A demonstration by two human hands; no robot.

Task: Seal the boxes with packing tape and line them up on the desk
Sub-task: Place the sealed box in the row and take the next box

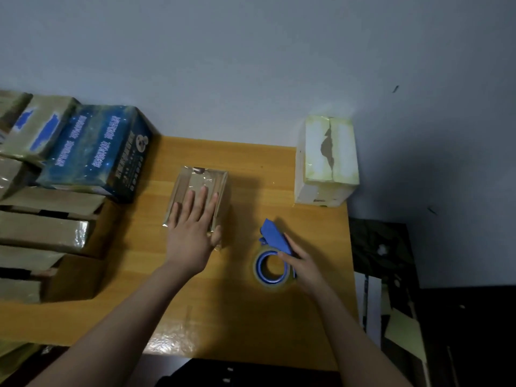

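Blue plastic fills the right hand [303, 265]: its fingers and thumb are curled round the handle of the tape dispenser [273, 238], which sits on the desk [251, 317] with its roll of clear tape lying flat just under the hand. The dispenser's blue head points away from the person, toward the wall.

To the left of it, well apart from the dispenser, the left hand [192, 233] lies flat on top of the small brown box [201, 177]. Its fingers are straight and spread, pressing on the glossy clear tape that runs along the top of the box, while the thumb rests against the box's near right corner. This box stands in the middle of the wooden desk.

At the desk's far right corner stands a white box [326, 160], upright, with a torn seam on its top under shiny tape. Along the left edge lies a pile of brown boxes [42, 233], some taped, and a dark blue printed box [97, 152] leans tilted on them.
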